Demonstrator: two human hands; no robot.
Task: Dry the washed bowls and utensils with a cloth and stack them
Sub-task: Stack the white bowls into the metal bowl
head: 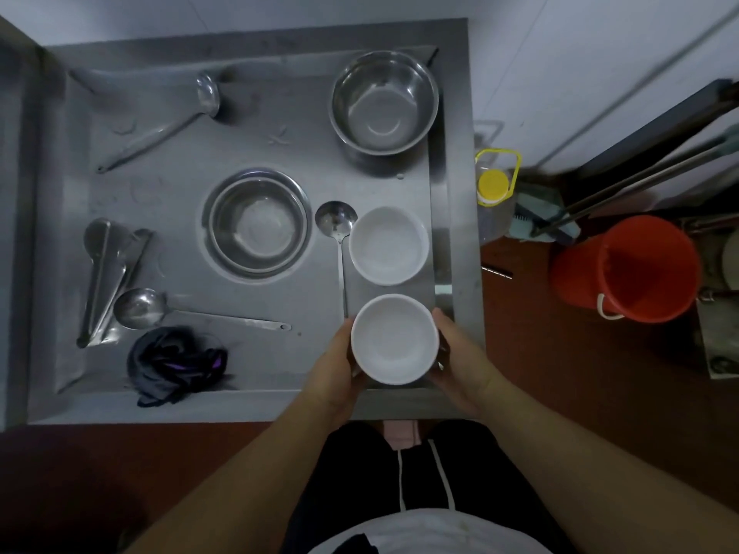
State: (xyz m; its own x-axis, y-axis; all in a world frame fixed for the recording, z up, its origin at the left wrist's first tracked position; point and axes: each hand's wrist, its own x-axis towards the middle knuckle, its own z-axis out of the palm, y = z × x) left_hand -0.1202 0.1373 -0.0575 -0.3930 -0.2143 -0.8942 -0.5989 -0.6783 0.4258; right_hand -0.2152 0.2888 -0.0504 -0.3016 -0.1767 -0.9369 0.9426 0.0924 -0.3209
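Observation:
A white bowl (394,339) sits upright at the near right of the steel sink basin (180,153), gripped on its left side by my left hand (334,371) and on its right side by my right hand (460,367). A second white bowl (388,245) stands just behind it. Two steel bowls are further in: a shallow one (258,225) in the middle and a deep one (384,101) at the back right. A dark crumpled cloth (176,363) lies at the near left. Three ladles (337,233), (140,307), (206,95) and metal tongs (104,269) lie in the basin.
To the right of the sink, on the reddish floor, stand a clear bottle with a yellow cap (494,189) and an orange bucket (626,269). Long metal rods (640,185) lean at the far right. The sink's front rim (240,407) is right before my body.

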